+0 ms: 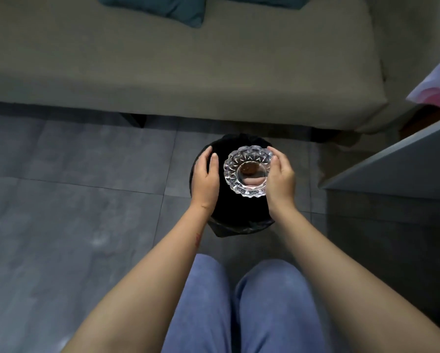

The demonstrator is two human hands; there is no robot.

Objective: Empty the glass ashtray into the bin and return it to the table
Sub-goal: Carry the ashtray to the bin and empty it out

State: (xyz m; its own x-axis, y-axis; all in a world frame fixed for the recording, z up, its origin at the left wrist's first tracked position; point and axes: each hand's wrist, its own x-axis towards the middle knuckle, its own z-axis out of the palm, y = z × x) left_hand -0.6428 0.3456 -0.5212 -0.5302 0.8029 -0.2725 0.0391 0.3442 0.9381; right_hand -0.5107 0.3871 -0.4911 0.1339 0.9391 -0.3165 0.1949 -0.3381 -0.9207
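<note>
A round cut-glass ashtray (248,171) is held upright over the black bin (235,212), which stands on the floor and is lined with a black bag. My right hand (281,180) grips the ashtray's right rim, fingers curled around it. Something brownish lies in the ashtray's bowl. My left hand (206,179) rests on the bin's left rim, fingers curved over the edge. The inside of the bin is dark and I cannot see its contents.
A grey-green sofa (188,72) with dark teal cushions (162,7) spans the far side. A grey table edge (392,159) juts in at the right. The floor (73,187) is grey tile. My knees in blue trousers (239,301) are below the bin.
</note>
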